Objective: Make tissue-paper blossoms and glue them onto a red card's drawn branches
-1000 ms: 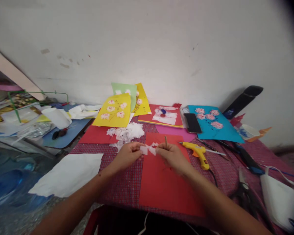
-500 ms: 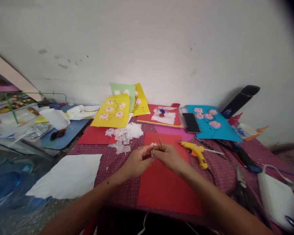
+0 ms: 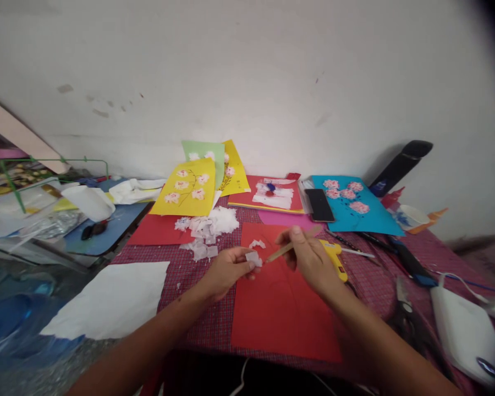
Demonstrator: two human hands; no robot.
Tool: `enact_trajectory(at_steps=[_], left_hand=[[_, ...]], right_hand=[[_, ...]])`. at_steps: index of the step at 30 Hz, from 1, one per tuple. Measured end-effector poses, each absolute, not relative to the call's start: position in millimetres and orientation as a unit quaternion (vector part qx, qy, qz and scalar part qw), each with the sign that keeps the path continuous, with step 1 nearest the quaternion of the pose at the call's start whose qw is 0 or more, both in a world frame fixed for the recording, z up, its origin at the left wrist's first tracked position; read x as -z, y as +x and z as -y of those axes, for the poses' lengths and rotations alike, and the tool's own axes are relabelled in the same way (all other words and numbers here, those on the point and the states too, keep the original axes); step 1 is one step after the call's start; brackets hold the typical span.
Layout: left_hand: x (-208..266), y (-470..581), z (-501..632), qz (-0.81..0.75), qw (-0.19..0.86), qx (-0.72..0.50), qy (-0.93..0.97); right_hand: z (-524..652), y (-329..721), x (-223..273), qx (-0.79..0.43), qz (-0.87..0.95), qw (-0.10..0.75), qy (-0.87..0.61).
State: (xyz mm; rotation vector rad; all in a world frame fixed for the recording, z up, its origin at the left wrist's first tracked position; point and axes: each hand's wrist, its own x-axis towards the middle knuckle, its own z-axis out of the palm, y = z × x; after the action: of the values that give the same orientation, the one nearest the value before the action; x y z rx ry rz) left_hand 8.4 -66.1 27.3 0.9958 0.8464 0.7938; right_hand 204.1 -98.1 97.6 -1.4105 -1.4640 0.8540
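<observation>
Between the thumb and fingers of my left hand is a small piece of white tissue paper, held above the left edge of a red sheet. My right hand grips a thin wooden stick, whose tip points left, close to the tissue piece. Just beyond my left fingertips, some crumpled white paper petals lie on the red sheet. Behind my right hand, a yellow glue gun is partly hidden. A pile of torn white tissue sits to the left.
Yellow flower pictures lean at the back left, and a blue one lies back right beside a phone. Scissors and a white box-shaped device occupy the right side. A large white sheet lies at the left edge.
My hands have moved apart. The right hand has gone right with the stick, now slanting, and covers part of the glue gun. The tissue piece and the petals on the sheet have come into view.
</observation>
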Motion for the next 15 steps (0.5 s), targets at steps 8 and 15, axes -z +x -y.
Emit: enact_trajectory(at_steps=[8, 15], left_hand=[[-33.7, 11.2, 68.7, -0.365, 0.752, -0.340, 0.430], [-35.3, 13.6, 68.4, -0.371, 0.736, -0.339, 0.454]], right_hand=[[96.1, 196.6, -77.4, -0.367, 0.635, 0.432, -0.525], [93.9, 202.5, -75.3, -0.354, 0.637, 0.408, -0.550]])
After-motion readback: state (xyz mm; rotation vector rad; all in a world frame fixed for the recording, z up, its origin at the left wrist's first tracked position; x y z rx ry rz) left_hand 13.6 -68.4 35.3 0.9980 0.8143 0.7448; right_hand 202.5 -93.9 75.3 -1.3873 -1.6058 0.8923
